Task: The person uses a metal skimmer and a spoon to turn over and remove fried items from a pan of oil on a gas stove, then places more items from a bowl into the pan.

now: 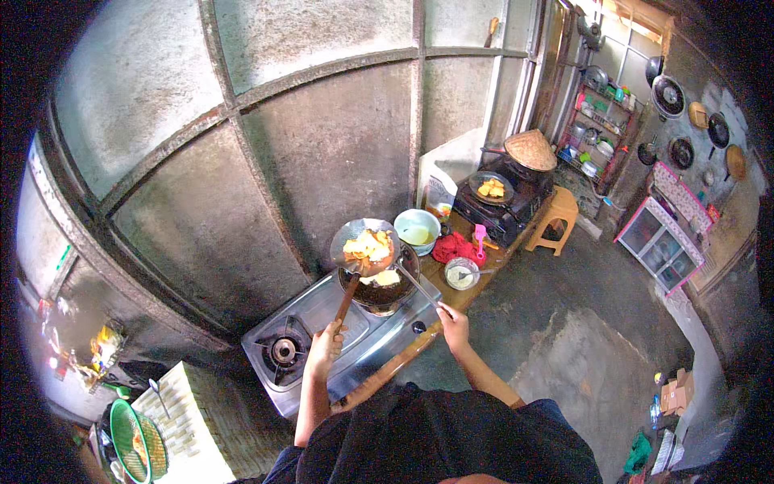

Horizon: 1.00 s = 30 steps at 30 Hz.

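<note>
My left hand (326,345) is shut around the brown wooden handle of a metal skimmer (342,241). Golden and pale fried pieces (369,247) are heaped in its bowl, which is raised over a dark wok (372,294). In the wok, more pale pieces (387,277) show in dark oil, partly hidden by the skimmer. My right hand (453,323) grips the thin metal handle of a spatula (421,287); its far end reaches to the skimmer's right rim, and I cannot tell whether they touch. The wok sits on the right side of a steel gas stove (338,323).
Right of the wok are a light-blue bowl (417,228), a red cloth (453,248) and a batter bowl with a spoon (461,273). Farther back, a pan of fried pieces (491,187) rests on a black stove. A bare burner (283,350) and a green basket (130,444) lie left.
</note>
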{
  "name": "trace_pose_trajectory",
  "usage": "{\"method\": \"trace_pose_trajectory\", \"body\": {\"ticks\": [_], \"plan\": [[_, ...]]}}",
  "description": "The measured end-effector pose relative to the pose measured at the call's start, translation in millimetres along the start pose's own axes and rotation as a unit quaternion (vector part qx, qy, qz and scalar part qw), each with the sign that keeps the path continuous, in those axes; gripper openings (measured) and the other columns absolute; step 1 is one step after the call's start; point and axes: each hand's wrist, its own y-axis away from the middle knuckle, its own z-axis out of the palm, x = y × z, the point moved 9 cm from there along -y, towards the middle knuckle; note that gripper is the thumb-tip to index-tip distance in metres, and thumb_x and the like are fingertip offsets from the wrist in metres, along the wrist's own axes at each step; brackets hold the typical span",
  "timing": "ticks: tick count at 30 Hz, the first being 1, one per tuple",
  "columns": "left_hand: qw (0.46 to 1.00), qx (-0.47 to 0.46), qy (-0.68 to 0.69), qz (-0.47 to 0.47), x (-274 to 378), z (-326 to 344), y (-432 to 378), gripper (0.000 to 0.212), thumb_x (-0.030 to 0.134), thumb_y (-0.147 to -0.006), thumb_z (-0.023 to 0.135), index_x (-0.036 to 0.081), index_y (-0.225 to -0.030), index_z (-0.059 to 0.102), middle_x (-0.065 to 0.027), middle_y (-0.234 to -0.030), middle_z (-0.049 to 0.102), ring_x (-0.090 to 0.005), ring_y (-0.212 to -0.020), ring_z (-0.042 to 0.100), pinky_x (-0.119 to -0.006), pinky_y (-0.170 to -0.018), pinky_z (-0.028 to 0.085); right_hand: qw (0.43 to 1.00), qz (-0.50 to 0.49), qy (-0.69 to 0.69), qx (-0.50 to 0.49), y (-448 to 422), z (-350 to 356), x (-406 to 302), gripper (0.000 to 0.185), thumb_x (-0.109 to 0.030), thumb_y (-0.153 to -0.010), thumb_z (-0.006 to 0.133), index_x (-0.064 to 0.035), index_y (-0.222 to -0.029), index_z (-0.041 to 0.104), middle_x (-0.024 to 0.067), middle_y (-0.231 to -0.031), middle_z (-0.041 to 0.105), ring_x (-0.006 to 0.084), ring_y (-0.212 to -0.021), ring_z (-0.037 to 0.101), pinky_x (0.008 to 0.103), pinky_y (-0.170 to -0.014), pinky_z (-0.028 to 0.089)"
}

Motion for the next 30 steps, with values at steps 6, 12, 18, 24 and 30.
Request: {"method": "trace_pose_trajectory", "body": {"ticks": [6,12,18,24,30], "plan": [[0.999,0.008,-0.04,0.023,5,5,-4,0.033,0.035,-0.083,0.052,0.002,-0.086,0.056,0.0098,-0.052,0.034,-0.0002,-0.038,0.026,-0.017,-0.034,0.019,0.999,0.024,-0.032,0.019,-8,4,28,0.024,-0.014,-0.08,0.059,-0.0026,-0.1,0.062,0.0032,-0.076,0.062,0.008,-0.064,0.053,0.0211,-0.059,0.042],[1.0,0.011,-0.018,0.011,6,10,-12,0.034,0.035,-0.083,0.052,0.001,-0.088,0.056,0.0094,-0.052,0.035,-0.0004,-0.038,0.026,-0.017,-0.034,0.018,0.992,0.045,-0.108,-0.039,-31,20,39,0.023,-0.016,-0.08,0.06,-0.0035,-0.1,0.062,-0.0065,-0.063,0.049,0.0031,-0.053,0.039,0.0182,-0.048,0.034],[0.997,0.062,-0.035,-0.018,9,52,-26,0.034,0.035,-0.082,0.053,0.001,-0.089,0.056,0.0093,-0.051,0.035,-0.0007,-0.037,0.026,-0.018,-0.034,0.019,0.945,0.239,-0.193,-0.115,-73,10,51,0.026,-0.024,-0.081,0.061,-0.0082,-0.101,0.061,-0.008,-0.054,0.042,0.0002,-0.038,0.03,0.0176,-0.033,0.019],[0.995,0.07,0.073,-0.019,-6,174,-80,0.025,0.028,-0.083,0.053,0.004,-0.09,0.057,0.0091,-0.052,0.037,-0.0009,-0.036,0.029,-0.017,-0.033,0.022,0.944,0.229,-0.21,-0.11,-170,-44,78,0.024,-0.029,-0.078,0.065,-0.0075,-0.089,0.064,-0.0072,-0.058,0.047,0.0012,-0.042,0.035,0.0171,-0.037,0.027],[0.984,0.108,0.141,0.022,-41,271,-170,0.01,0.019,-0.079,0.058,0.01,-0.083,0.056,0.0087,-0.053,0.04,-0.001,-0.037,0.032,-0.017,-0.032,0.022,0.946,0.193,-0.233,-0.116,-261,-58,129,0.018,-0.024,-0.082,0.06,-0.0059,-0.087,0.058,-0.005,-0.043,0.037,0.0062,-0.029,0.032,0.0216,-0.028,0.024]]}}
